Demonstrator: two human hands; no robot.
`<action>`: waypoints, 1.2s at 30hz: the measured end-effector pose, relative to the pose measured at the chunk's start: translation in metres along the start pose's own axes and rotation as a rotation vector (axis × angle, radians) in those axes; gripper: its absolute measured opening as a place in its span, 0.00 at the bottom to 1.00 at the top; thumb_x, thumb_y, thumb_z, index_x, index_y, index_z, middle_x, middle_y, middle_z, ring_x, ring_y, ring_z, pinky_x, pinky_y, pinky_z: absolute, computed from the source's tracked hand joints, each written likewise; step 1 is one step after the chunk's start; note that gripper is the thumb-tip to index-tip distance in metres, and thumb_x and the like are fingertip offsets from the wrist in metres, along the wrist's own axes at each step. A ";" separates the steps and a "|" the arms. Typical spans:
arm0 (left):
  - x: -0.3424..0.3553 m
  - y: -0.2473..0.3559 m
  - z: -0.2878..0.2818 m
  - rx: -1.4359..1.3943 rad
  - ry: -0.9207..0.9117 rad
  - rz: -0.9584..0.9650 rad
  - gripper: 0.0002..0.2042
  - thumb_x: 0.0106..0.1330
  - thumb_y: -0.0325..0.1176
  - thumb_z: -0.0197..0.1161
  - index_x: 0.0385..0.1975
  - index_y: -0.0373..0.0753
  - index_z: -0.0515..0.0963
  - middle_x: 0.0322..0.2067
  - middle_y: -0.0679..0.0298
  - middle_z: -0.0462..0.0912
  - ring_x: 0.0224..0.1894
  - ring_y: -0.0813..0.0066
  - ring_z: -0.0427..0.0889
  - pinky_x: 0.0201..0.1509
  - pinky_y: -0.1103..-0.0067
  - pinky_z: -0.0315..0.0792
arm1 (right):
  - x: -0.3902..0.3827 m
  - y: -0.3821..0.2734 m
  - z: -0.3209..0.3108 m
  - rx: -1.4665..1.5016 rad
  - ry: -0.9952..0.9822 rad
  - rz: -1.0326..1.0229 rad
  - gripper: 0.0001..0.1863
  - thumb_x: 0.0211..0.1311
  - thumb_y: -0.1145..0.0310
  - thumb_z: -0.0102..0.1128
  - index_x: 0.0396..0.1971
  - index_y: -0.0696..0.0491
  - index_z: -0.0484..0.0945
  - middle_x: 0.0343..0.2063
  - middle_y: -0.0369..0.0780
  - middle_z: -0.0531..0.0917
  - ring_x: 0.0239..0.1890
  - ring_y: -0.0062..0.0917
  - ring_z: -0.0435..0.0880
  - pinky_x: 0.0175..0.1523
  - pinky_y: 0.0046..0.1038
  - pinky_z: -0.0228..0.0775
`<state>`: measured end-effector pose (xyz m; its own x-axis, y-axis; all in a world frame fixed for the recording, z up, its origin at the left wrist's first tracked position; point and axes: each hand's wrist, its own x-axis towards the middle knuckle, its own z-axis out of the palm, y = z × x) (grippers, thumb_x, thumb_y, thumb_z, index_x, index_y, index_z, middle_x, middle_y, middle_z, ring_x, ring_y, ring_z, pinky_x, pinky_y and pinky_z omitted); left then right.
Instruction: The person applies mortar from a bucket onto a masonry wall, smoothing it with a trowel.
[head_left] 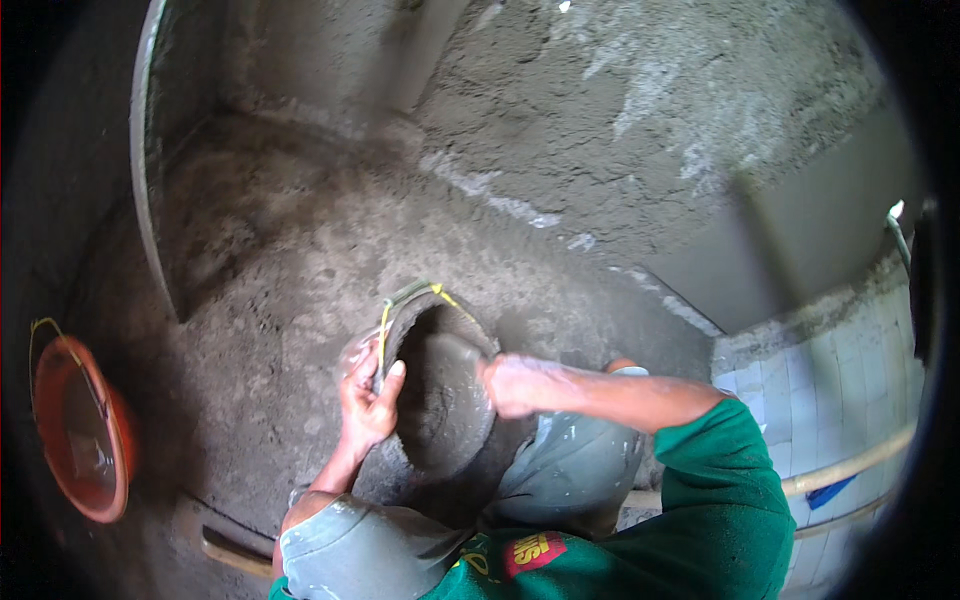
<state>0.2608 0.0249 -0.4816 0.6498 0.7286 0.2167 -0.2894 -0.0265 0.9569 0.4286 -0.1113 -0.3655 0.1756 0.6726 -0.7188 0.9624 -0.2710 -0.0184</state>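
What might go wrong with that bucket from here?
The left hand grips the bucket by its rim; a slip might spill the wet-looking grey mix. The right hand, blurred at the opposite side, may splash the trousers. The yellow cord beside the left fingers could snag them.

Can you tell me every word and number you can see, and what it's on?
Green shirt: yellow letters on a red patch, which I won't copy out.
Same shirt: yellow marks beside the patch, too unclear to read.
Grey bucket and orange bucket: no writing I can see.
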 end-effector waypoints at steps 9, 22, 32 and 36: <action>0.002 -0.011 0.003 -0.098 0.028 -0.146 0.17 0.63 0.30 0.59 0.52 0.32 0.74 0.49 0.55 0.78 0.56 0.66 0.71 0.63 0.71 0.58 | -0.001 -0.042 0.079 1.564 -0.605 0.080 0.06 0.58 0.67 0.59 0.31 0.49 0.70 0.16 0.30 0.70 0.15 0.15 0.70 0.17 0.21 0.66; 0.011 -0.001 0.008 0.050 -0.053 -0.034 0.16 0.64 0.29 0.59 0.51 0.33 0.74 0.46 0.63 0.78 0.50 0.76 0.72 0.57 0.77 0.62 | 0.010 -0.057 0.046 0.435 -0.180 -0.062 0.21 0.63 0.56 0.50 0.25 0.63 0.74 0.18 0.53 0.77 0.27 0.47 0.81 0.35 0.42 0.73; 0.009 0.008 0.009 0.111 -0.053 0.016 0.19 0.60 0.34 0.63 0.51 0.36 0.75 0.47 0.55 0.79 0.53 0.62 0.73 0.59 0.68 0.62 | 0.021 -0.045 0.078 0.327 -0.136 -0.147 0.18 0.61 0.58 0.51 0.24 0.60 0.76 0.23 0.53 0.79 0.27 0.46 0.80 0.35 0.43 0.73; 0.008 -0.008 0.003 0.097 -0.027 -0.035 0.20 0.61 0.35 0.62 0.52 0.36 0.74 0.50 0.52 0.77 0.55 0.57 0.72 0.63 0.67 0.59 | 0.014 -0.023 0.014 0.409 -0.016 -0.272 0.19 0.62 0.52 0.52 0.30 0.56 0.76 0.32 0.49 0.79 0.40 0.43 0.79 0.43 0.39 0.72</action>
<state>0.2705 0.0293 -0.4868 0.6778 0.7113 0.1864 -0.1973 -0.0682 0.9780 0.4055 -0.1055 -0.3851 -0.0765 0.7469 -0.6605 0.8120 -0.3378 -0.4760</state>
